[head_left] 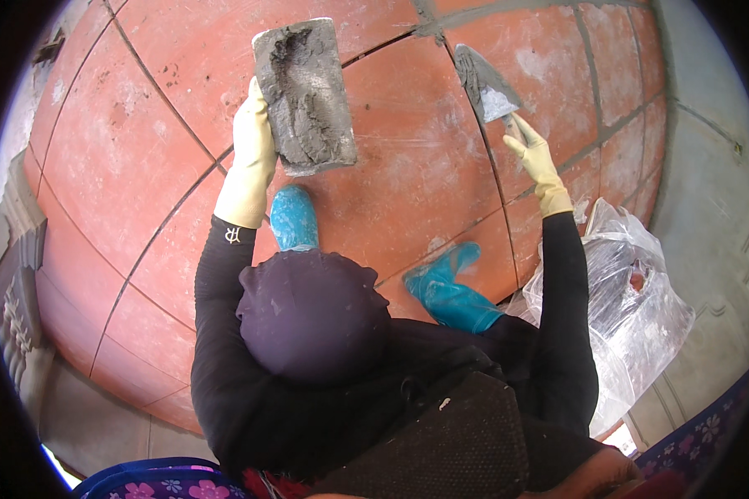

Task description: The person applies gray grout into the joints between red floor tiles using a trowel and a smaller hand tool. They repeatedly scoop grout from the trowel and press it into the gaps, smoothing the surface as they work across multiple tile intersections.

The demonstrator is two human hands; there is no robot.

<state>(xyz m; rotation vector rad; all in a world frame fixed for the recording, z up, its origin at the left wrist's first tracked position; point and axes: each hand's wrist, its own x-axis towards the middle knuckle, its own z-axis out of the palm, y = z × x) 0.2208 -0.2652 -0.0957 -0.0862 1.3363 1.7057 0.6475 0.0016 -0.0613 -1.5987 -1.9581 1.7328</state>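
Observation:
My left hand point(255, 137), in a cream rubber glove, grips the left edge of a rectangular mortar board point(347, 125). Its fingers go out of sight beneath the board. Wet grey mortar point(304, 46) lies thick at the board's far end and along its left side, with another lump near its close end. In a matching glove, my right hand point(537, 166) is closed round the handle of a pointed trowel point(498, 104). Grey mortar coats much of the blade, which is over the red tiles point(416, 125) beside a dark open joint.
Grey mortar fills several tile joints point(587, 50) at the far right. A clear plastic bag point(632, 291) lies beside my right arm, near a grey wall point(707, 150). My teal boots point(453, 291) are on the tiles. Carved grey stonework point(21, 216) edges the left side.

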